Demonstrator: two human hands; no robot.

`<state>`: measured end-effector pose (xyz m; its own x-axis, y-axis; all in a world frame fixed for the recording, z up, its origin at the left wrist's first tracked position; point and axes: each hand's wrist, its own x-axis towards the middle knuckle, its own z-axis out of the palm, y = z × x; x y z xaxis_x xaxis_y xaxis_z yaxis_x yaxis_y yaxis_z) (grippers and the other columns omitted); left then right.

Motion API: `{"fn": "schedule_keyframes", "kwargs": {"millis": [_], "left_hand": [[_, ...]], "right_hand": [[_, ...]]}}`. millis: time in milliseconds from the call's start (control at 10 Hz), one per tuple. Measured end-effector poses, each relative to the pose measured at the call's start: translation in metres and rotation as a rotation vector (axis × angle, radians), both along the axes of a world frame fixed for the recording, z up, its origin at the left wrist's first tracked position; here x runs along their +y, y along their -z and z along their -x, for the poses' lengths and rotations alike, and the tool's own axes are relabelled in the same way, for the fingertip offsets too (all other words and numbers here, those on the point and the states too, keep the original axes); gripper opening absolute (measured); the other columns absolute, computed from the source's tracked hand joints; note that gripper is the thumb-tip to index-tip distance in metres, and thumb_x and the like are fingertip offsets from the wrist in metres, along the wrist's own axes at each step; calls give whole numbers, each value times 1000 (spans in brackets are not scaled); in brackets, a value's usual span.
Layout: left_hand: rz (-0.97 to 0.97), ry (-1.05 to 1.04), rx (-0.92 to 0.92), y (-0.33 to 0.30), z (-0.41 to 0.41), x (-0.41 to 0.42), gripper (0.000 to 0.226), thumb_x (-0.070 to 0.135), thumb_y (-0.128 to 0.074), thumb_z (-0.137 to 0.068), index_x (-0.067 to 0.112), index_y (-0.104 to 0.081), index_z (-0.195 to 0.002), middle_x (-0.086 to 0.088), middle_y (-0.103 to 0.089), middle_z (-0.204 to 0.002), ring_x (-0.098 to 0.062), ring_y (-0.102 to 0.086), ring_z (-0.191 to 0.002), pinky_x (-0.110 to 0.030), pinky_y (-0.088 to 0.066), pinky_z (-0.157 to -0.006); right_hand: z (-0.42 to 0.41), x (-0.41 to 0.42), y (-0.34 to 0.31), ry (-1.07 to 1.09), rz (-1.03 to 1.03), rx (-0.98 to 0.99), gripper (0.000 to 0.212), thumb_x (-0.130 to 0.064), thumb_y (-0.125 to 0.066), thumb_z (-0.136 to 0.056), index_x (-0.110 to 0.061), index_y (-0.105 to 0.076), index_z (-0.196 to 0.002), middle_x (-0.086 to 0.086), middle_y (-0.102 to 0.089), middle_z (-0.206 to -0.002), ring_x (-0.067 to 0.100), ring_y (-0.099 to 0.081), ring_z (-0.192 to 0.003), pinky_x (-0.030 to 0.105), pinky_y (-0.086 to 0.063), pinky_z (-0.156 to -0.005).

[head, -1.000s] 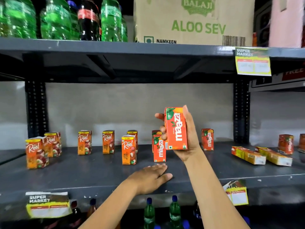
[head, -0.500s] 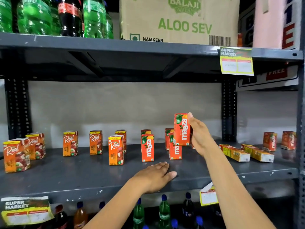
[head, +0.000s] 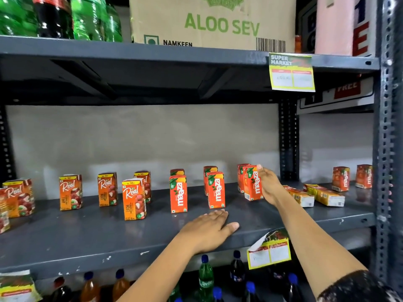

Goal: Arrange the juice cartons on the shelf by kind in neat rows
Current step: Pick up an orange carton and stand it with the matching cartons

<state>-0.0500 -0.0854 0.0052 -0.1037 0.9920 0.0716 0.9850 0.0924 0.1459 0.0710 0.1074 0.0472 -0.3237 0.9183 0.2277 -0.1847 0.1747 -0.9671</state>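
Observation:
On the grey middle shelf stand several orange Real cartons at the left and orange-red Maaza cartons in the middle. My right hand grips one Maaza carton, upright, its base on or just above the shelf in front of another Maaza carton. My left hand lies flat, palm down, on the shelf's front edge, holding nothing. Two cartons lie on their sides to the right. Two more Maaza cartons stand at the far right.
The upper shelf carries green and dark soda bottles and a cardboard box. Price tags hang from the shelf edges. Bottles fill the shelf below. A perforated steel upright bounds the right side.
My right hand has carried the Maaza carton down and to the right, from raised above the shelf to the row of Maaza cartons. The left hand has stayed flat on the shelf.

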Motion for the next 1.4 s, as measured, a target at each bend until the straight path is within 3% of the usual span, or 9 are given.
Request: {"fn": "schedule_keyframes", "kwargs": {"millis": [500,600,700,800,900,1000,1200,1300,1400], "left_hand": [[4,7,6,1,-1,-1,69,60,-15,-97,23,-9,-155,8,-3,-162,-8,-4,-147,-28,-4,-116],[-2,7,-3,1,-1,-2,68,60,-15,-97,24,-10,-155,9,-4,-161,-7,-5,-147,-28,-4,-116],[-4,12,-9,0,0,-1,68,59,-16,-98,23,-10,-155,9,-4,-161,-7,-5,-147,-27,-4,-115],[0,13,-15,1,0,0,68,60,-17,-97,24,-10,-155,9,-4,-161,-7,-5,-147,-27,-4,-115],[-6,8,-17,2,0,0,68,60,-17,-97,23,-10,-155,8,-5,-161,-7,-5,-147,-27,-5,-116],[-11,3,-15,2,-1,-1,67,59,-17,-98,23,-11,-154,8,-6,-161,-7,-6,-147,-27,-5,-116],[-14,1,-13,3,0,0,68,60,-17,-97,24,-11,-155,8,-6,-161,-8,-6,-147,-28,-5,-116],[-18,2,-14,4,1,1,69,61,-17,-97,24,-11,-155,8,-6,-161,-9,-6,-147,-29,-5,-116],[-15,6,-15,4,1,1,69,61,-16,-97,24,-11,-155,8,-6,-161,-9,-6,-147,-29,-6,-116]], "right_hand": [[-5,11,7,26,64,-48,43,-36,-41,-99,-8,-47,-131,10,-65,-109,25,-66,-92,41,-54,-86],[-13,8,3,8,-37,-113,39,-33,-41,-100,-5,-51,-126,8,-63,-112,19,-60,-98,30,-43,-87],[-37,20,-4,298,-403,-467,33,-23,-48,-98,-4,-58,-122,15,-62,-124,29,-57,-115,33,-40,-96],[-70,34,-14,575,-484,-1078,30,-19,-50,-91,-2,-62,-112,22,-63,-118,37,-59,-106,39,-47,-90],[-87,31,-20,372,-271,-1418,36,-26,-53,-90,-5,-58,-118,14,-61,-122,30,-58,-100,36,-47,-86],[-86,30,-24,250,-141,-1423,49,-28,-63,-86,-5,-52,-128,16,-52,-133,32,-57,-108,40,-49,-89],[-77,34,-12,264,16,-1271,47,-22,-73,-59,-4,-54,-97,14,-61,-94,30,-67,-97,41,-54,-92],[-70,62,6,299,-23,-1209,83,-20,-69,-45,1,-38,-119,15,-57,-99,33,-64,-95,42,-54,-88],[-69,49,6,351,-74,-1079,73,-19,-66,-52,5,-46,-117,17,-58,-101,32,-62,-93,37,-55,-83]]}}
